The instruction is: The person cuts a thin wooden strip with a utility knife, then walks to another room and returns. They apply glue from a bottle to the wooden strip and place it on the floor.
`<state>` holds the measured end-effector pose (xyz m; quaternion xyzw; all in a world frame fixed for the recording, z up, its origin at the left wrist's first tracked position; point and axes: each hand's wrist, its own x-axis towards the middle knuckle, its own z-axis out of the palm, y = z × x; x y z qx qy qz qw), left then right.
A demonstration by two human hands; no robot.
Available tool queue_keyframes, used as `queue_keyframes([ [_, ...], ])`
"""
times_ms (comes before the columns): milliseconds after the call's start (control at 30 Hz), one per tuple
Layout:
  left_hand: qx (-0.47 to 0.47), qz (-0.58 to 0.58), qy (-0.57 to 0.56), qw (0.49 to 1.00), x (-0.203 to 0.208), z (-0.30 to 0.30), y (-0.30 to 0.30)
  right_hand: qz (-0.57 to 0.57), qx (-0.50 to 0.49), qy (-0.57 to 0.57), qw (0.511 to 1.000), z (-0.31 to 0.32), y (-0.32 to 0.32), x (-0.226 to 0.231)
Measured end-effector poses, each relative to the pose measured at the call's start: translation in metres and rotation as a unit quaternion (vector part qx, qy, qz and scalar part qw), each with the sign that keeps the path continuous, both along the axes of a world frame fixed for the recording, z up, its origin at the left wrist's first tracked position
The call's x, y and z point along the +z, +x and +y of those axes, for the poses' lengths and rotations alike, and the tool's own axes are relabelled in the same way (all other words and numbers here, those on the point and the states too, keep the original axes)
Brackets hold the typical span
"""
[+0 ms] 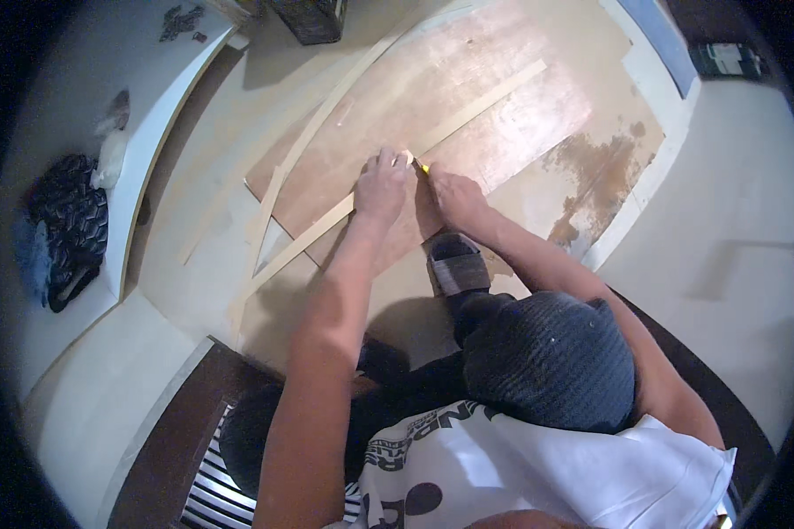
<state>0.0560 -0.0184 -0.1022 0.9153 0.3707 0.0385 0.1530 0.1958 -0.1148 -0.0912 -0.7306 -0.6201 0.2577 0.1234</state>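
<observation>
A long pale wooden strip (485, 105) lies diagonally across a reddish-brown plywood sheet (468, 57) on the floor. My left hand (381, 189) is on the strip near its middle, fingers bent and closed over it. By those fingertips a small pale end (407, 156) shows; whether it belongs to the strip I cannot tell. To its right, my right hand (454, 198) is closed on a slim yellow tool (424, 167) with a dark tip pointing at the strip. Most of the tool is hidden in the fingers, so its exact kind is unclear.
A second thin strip (313, 123) crosses the sheet's left side. My slippered foot (457, 264) rests at its near edge. Brown stains (595, 176) mark the floor at right. A dark bin (310, 19) stands at the back. On a white-topped surface at left lies a black quilted item (69, 220).
</observation>
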Motion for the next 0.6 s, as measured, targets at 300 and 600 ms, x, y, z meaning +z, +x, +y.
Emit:
queue_keyframes([
  [300, -0.027, -0.008, 0.015, 0.999, -0.008, 0.013, -0.003, 0.031, -0.047, -0.126, 0.99, -0.017, 0.016, -0.006],
  [600, -0.13, -0.029, -0.07, 0.989, 0.057, 0.033, -0.043, -0.026, -0.006, 0.205, 0.978, 0.017, 0.027, 0.076],
])
